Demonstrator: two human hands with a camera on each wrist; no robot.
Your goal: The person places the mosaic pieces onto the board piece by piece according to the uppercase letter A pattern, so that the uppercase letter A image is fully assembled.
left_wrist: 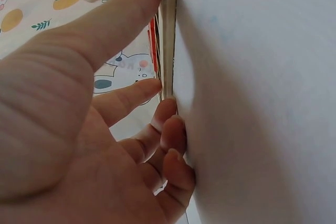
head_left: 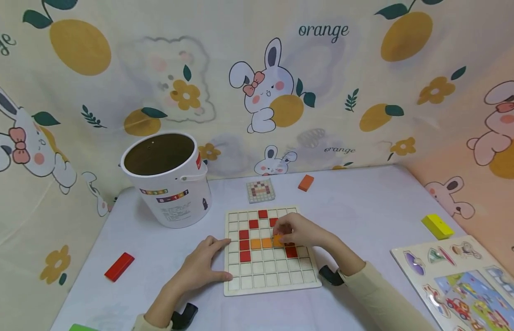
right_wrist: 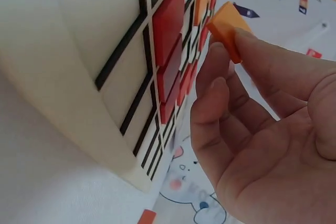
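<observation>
Your right hand [head_left: 298, 231] pinches an orange tile [right_wrist: 227, 27] between thumb and fingertips, just above the grid board [head_left: 269, 271], beside the two orange tiles [head_left: 261, 243] already lying in the middle row. In the head view your fingers cover most of this tile, so you cannot tell whether it touches the board; the right wrist view shows it tilted and still apart from the cells. The red tiles [head_left: 244, 245] form an arch shape, and part of its right side is hidden under your hand.

Your left hand [head_left: 202, 267] lies with spread, straight fingers on the left edge of the board and presses it; it grasps nothing. The left wrist view shows only the board's thin edge and the table cloth.

Behind the board lie a small pattern card [head_left: 260, 190] and an orange block [head_left: 306, 182]; the white bucket [head_left: 170, 184] stands to the back left. A red block [head_left: 119, 266] lies at the left and a yellow block [head_left: 437, 226] at the right, both well apart from the board. The picture puzzle [head_left: 468, 280] is cut off at the right corner. Between board and puzzle the table [head_left: 364, 207] is free.
</observation>
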